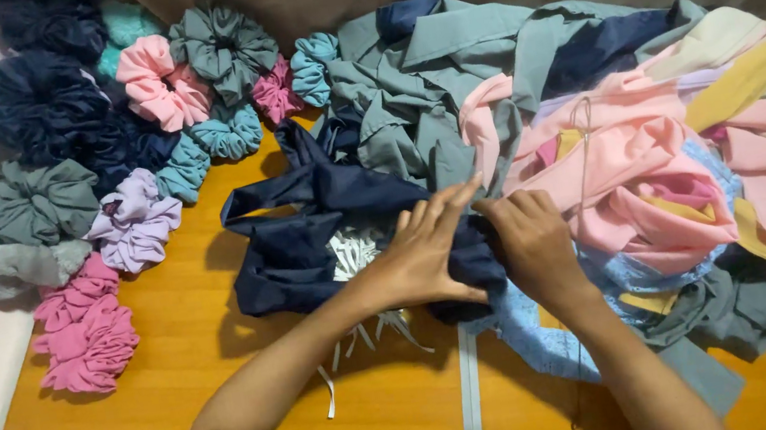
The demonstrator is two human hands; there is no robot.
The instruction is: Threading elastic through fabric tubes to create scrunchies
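My left hand and my right hand meet at the middle of the table, both gripping a bunched piece of navy blue cloth. The fingers of my left hand lie flat over the bunch while my right hand pinches its right end. White elastic strips lie on the navy cloth and trail out below my left wrist. A thin thread runs up from my right hand over the pink cloth.
A heap of grey, pink, yellow and blue fabric pieces covers the right half of the wooden table. Several finished scrunchies in navy, grey, pink, teal and lilac lie along the left and back. A brown curtain hangs behind.
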